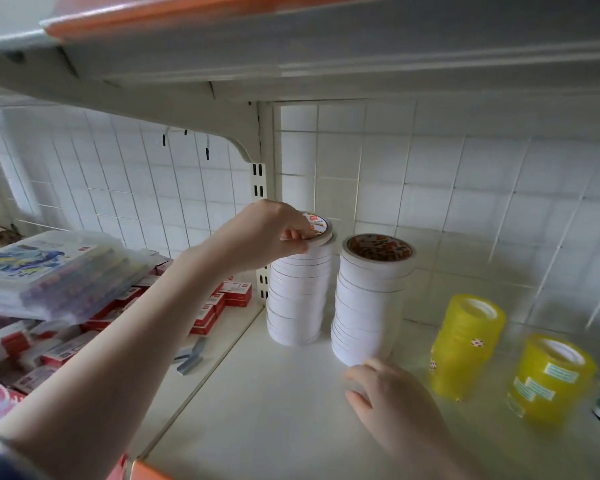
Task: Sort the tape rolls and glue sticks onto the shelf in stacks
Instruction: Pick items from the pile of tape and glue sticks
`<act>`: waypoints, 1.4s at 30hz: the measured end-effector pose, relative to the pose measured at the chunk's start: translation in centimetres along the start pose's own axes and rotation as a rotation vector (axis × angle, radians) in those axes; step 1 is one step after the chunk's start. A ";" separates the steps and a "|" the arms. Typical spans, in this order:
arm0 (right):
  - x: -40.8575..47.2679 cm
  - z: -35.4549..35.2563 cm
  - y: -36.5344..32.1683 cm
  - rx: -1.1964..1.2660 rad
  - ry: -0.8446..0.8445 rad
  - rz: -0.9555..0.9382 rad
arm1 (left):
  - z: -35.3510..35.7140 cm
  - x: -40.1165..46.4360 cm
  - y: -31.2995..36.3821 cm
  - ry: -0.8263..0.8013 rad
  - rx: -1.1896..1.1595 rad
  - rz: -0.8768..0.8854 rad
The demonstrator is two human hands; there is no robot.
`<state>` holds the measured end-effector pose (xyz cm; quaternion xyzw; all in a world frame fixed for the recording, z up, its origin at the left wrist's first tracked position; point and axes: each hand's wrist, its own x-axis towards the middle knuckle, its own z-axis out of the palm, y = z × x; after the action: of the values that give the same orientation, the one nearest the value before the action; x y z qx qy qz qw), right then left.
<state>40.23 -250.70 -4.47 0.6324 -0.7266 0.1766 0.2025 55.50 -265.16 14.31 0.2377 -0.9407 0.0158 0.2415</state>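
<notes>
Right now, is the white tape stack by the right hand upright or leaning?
Roughly upright. The right white stack stands on the shelf, rolls slightly offset, apart from the left stack; blur hides any lean.

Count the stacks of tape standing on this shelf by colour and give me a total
White tape stacks: 2, the left one with the left hand on its top roll, the right one near the right hand.
Yellow tape stacks: 2, the rear and the front.
Total: 4 stacks. A greenish item at the right edge is cut off, so not counted.
</notes>
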 end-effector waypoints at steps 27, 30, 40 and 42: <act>0.0 1.7 1.4 0.040 0.093 -0.027 | 0.6 1.5 -0.7 -0.068 -0.093 -0.029; -0.1 1.8 1.4 0.069 0.084 -0.020 | 0.5 1.6 -0.7 -0.083 -0.113 -0.051; -0.1 1.6 1.2 0.070 0.031 0.002 | 0.5 1.9 -0.6 -0.118 -0.155 -0.105; -0.1 1.5 1.1 0.072 0.022 0.007 | 0.5 1.8 -0.5 -0.111 -0.169 -0.114</act>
<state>39.01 -251.18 -5.82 0.6348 -0.7197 0.2102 0.1868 54.14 -266.47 14.69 0.2700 -0.9357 -0.0904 0.2085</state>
